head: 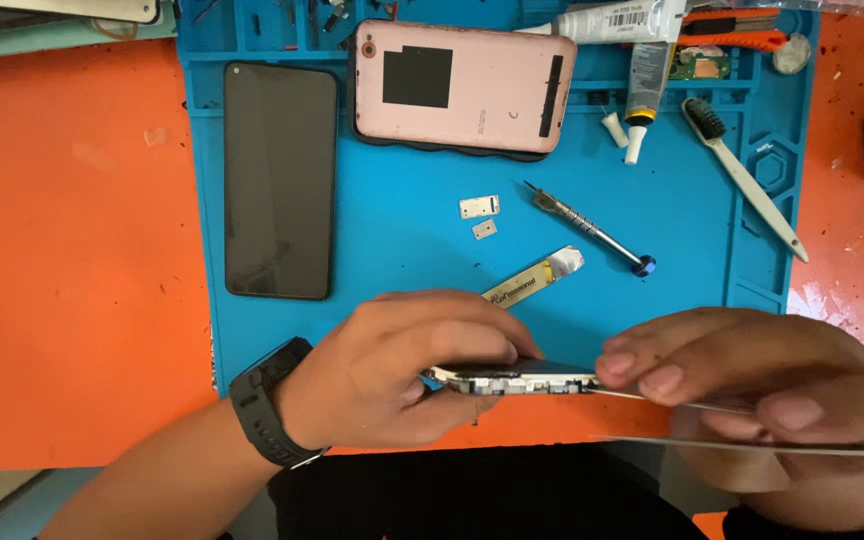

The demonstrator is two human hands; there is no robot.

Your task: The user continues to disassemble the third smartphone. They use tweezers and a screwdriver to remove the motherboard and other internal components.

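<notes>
phone frame (512, 377) mostly hidden, right hand (752, 385) blurred

phone frame (512, 378): 1 unit | grey-white, thin | edge-on, level | above mat's near edge

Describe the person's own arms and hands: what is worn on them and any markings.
Both forearms are bare, with no sleeves showing. The left hand has a black wristwatch with a ribbed rubber strap. The right hand wears no ring, glove or band, and shows no markings.

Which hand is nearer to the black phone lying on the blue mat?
Left. The left hand is just below-right of the black phone; the right hand is far off to its right.
</notes>
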